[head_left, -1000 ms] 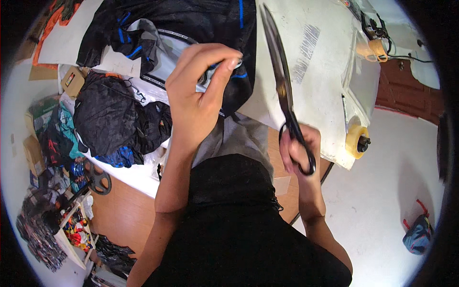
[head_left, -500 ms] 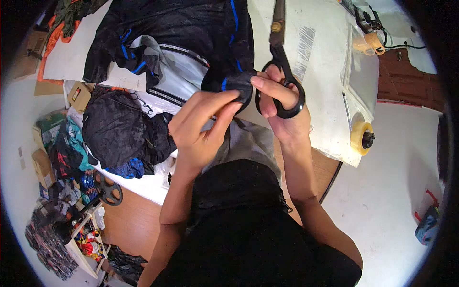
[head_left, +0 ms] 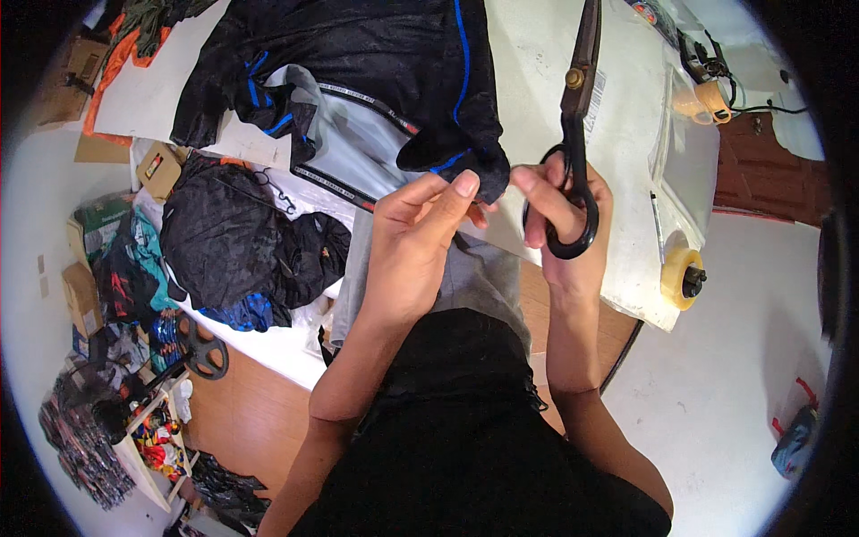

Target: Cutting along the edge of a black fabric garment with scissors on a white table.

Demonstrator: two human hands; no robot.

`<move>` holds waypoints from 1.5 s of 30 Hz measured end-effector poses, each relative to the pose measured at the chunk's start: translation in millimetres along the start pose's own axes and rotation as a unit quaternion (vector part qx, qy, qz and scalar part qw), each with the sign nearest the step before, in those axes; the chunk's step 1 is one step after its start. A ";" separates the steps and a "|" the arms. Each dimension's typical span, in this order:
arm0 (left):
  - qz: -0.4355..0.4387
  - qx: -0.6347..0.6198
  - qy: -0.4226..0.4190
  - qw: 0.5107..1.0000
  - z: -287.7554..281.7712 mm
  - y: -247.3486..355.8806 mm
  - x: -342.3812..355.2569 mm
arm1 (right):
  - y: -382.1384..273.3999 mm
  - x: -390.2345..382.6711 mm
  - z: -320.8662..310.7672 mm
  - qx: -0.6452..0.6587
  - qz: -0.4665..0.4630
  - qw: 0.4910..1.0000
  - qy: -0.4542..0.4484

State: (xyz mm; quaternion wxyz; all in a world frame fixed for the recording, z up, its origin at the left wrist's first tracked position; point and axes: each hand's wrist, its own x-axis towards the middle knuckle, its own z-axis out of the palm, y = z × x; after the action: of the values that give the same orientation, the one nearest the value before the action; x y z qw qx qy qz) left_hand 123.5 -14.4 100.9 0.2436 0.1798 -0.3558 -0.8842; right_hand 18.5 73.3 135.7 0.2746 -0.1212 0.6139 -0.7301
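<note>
A black garment [head_left: 385, 54] with blue piping and a pale grey lining lies spread on the white table. My left hand [head_left: 416, 242] is closed on its near right corner, thumb on top, with other fingertips showing beyond the cloth. Black-handled scissors [head_left: 574, 79] hang in my right hand [head_left: 577, 219], its fingers through the handle loops and the long dark blades pointing away. The blades look closed. The tip of my right thumb is right beside the garment's corner; whether it touches the cloth I cannot tell.
On the white table [head_left: 537, 54], a roll of clear tape [head_left: 680, 277] stands at the right edge near a pen [head_left: 657, 215]. Crumpled dark cloth [head_left: 242, 242] is heaped at the left. A wheel-shaped black part [head_left: 204, 349] and a small rack [head_left: 148, 456] stand lower left.
Both hands have shifted right and slightly nearer me. The left hand has turned thumb-up on the corner, and the right hand has drawn back from the cloth. The whole view has shifted slightly.
</note>
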 end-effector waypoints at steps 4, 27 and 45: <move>0.008 -0.023 -0.005 1.000 0.2 10.3 3.5 | 7.6 -12.2 -34.0 -0.001 -0.001 0.996 -0.092; 0.143 0.105 0.001 0.984 -13.2 49.0 24.8 | 6.9 -37.3 -108.5 0.011 0.154 0.918 -0.365; 0.186 0.096 -0.031 0.977 -13.7 43.7 25.8 | 7.9 -43.0 -111.2 0.016 0.151 0.925 -0.349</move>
State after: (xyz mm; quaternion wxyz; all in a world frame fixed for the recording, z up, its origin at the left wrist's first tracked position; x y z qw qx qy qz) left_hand 122.4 -63.7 119.2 0.3746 0.1057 -0.4731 -0.7903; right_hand -1.4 188.5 110.8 0.5809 -0.2697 0.4781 -0.6011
